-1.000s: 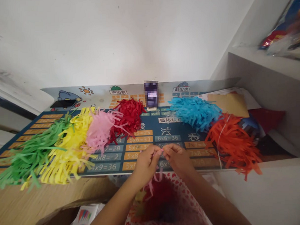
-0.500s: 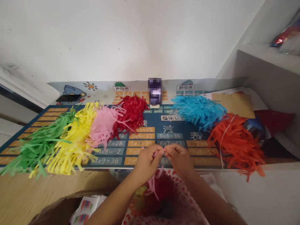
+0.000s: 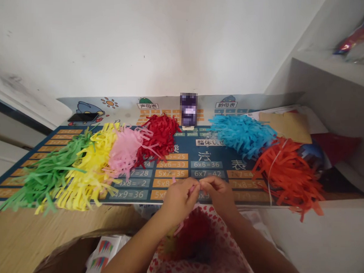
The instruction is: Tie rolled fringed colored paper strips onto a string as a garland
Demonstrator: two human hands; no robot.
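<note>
Both hands are pinched closed: the left hand (image 3: 178, 199) and the right hand (image 3: 218, 195) meet at the fingertips around a thin pink paper strip (image 3: 192, 188), held above the person's lap. From the head camera, a fluffy bunch of paper strips (image 3: 190, 238), mostly dark red with other colours showing, sits just below the hands on heart-print cloth (image 3: 225, 265); blur hides how it is fastened. Beyond them, a multiplication chart (image 3: 207, 164) lies on the table (image 3: 32, 235), carrying six heaps of cut paper fringe. The green heap (image 3: 46, 175), yellow heap (image 3: 85, 181), pink heap (image 3: 124, 150) and red heap (image 3: 158, 137) touch in a row left of centre, while the blue heap (image 3: 241, 134) and orange heap (image 3: 288, 176) lie to the right. All six look full and untouched by the hands, with strips gathered so far only in the bunch by the lap.
</note>
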